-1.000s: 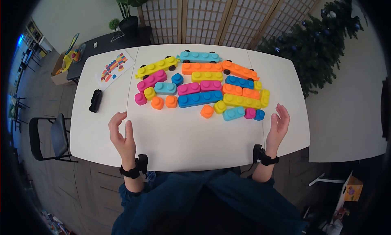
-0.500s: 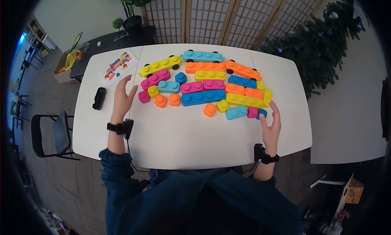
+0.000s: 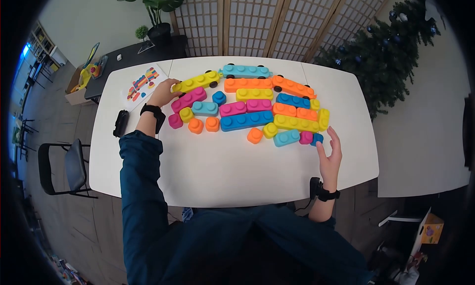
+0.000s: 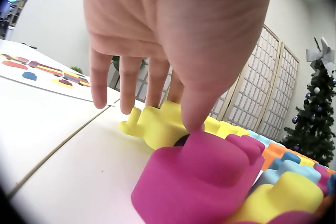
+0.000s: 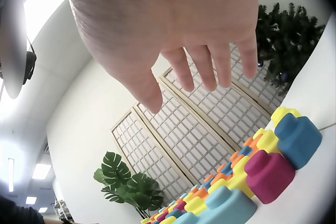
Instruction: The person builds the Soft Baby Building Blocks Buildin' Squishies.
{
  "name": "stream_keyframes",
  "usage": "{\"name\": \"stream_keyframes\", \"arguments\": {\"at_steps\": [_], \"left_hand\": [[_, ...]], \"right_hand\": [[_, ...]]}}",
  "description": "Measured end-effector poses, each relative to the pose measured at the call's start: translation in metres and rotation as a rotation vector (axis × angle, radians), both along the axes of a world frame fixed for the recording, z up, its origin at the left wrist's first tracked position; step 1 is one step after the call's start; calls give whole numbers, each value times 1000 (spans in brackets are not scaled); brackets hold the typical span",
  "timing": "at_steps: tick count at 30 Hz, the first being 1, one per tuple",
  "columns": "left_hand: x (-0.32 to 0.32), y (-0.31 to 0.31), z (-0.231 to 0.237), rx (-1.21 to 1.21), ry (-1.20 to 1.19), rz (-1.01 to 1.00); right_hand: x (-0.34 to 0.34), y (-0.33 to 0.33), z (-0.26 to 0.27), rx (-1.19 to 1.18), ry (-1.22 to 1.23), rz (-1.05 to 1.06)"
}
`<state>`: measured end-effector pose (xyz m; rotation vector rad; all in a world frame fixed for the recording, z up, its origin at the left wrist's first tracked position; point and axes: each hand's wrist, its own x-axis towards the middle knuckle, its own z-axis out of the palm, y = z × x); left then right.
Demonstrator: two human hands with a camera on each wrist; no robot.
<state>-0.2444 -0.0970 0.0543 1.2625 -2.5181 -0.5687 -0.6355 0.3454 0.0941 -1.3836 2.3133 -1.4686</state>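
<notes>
The left hand [image 3: 162, 93] is at the left end of the yellow wheeled base [image 3: 198, 81], beside the long pink block [image 3: 189, 99]. In the left wrist view its thumb is on the near side of the yellow base [image 4: 160, 124] and fingers reach down the far side, pinching it. The pink block [image 4: 197, 176] stands right in front of the thumb. The right hand [image 3: 330, 159], fingers spread and holding nothing, is by the small blue block [image 3: 317, 139] and small pink block [image 3: 306, 137]; the right wrist view shows it [image 5: 184, 40] above the blocks.
Light blue [image 3: 246, 71] and orange [image 3: 294, 87] wheeled bases stand behind rows of coloured blocks, including a long blue one [image 3: 246, 121]. A printed picture sheet [image 3: 143, 85] and a black object [image 3: 120, 123] lie on the white table's [image 3: 237, 176] left side.
The left hand has reached forward and over to the yellow base's left end and taken hold there. The right hand first moved slightly left towards the small blue block, then stayed nearly still.
</notes>
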Motion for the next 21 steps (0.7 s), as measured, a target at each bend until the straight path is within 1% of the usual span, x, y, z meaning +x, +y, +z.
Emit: {"name": "stream_keyframes", "arguments": {"at_steps": [2,9,11,12,14,15,17,21], "left_hand": [[-2,-4,2,67,-10,-3],[-15,-19,4,63,-87,-72],[-19,-22,5,183,-154,-41],[-21,-24,6,183,-154,-44],[-22,-29,2,165,-239,-25],[-21,-31,0,166,-238,-26],[-18,-33,-1,62,-284,-54],[-4,-21,2,-26,-260,7]], "right_hand": [[0,0,0,-6,-11,-2],[2,-1,6,-21,9,-17],[2,0,6,-24,6,-18],[2,1,5,-20,4,-17],[2,3,5,-15,3,-17],[2,4,4,-15,1,-18],[1,5,2,-14,-2,-19],[-1,7,0,2,5,-13]]}}
